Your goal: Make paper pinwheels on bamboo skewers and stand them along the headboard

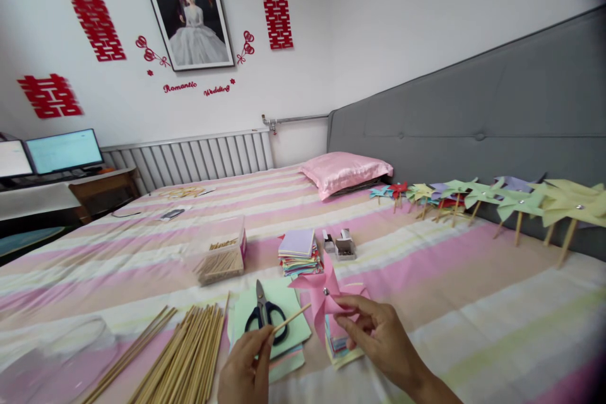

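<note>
A pink paper pinwheel [319, 293] with a silver pin at its centre is in front of me. My right hand [374, 334] pinches one of its blades between thumb and fingers. In my left hand [249, 363] is a thin wooden stick [293, 317], whose far end reaches to the pinwheel's left side; whether it is joined there I cannot tell. Dark-handled scissors [265, 312] lie on pale green paper sheets [243, 297] just beyond my left hand. Under the pinwheel is a small stack of coloured paper [341, 353], partly covered by it and my right hand.
Long wooden sticks [189, 353] lie at front left beside a clear plastic bag [71, 353]. Farther back stand a box of short sticks [222, 259], a stack of paper squares [299, 249] and small pin boxes [343, 245]. Finished pinwheels [518, 202] line the grey headboard [473, 107], near a pillow [345, 170].
</note>
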Demonstrator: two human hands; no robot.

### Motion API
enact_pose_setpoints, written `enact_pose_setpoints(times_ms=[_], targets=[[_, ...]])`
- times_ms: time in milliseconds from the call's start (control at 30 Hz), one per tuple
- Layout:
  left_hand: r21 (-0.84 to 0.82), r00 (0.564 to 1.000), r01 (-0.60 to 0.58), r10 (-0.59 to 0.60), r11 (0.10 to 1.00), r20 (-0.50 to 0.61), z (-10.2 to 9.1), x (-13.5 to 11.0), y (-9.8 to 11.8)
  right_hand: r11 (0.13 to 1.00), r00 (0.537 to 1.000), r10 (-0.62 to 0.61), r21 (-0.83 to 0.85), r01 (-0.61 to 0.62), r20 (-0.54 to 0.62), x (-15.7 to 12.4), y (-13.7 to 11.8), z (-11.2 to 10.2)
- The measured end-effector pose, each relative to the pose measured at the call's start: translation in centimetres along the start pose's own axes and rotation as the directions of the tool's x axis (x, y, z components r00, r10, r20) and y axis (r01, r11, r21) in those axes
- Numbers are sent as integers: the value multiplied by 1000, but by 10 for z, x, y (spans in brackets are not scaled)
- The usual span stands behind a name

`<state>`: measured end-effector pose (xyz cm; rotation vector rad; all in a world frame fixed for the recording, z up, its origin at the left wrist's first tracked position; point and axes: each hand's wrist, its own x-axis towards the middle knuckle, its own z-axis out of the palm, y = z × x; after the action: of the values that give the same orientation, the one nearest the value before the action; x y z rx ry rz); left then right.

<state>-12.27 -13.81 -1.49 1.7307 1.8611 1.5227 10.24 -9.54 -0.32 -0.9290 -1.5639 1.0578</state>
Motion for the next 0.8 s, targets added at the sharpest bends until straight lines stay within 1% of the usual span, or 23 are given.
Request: enact_pose_setpoints(times_ms=[200,400,500,700,800], targets=[[2,1000,-25,25,1000,-5,0,-1,0,1000,999,25,13,-25,-22,2,0,1],[-4,1000,-23,23,1000,1,0,-1,-1,1000,998,-9,-12,8,-66,3,6,2],[-12,1000,-22,22,1000,3,0,-1,-1,1000,997,-14,-14,13,-70,2,8,1],[-6,1000,-20,20,1000,-18,-1,0,-2,1000,998,-12,5,13,-69,2,1,-2],[-4,1000,-20,20,1000,-24,-2,1,-1,1000,996,8,12,-7,-88,2,-4,-5]])
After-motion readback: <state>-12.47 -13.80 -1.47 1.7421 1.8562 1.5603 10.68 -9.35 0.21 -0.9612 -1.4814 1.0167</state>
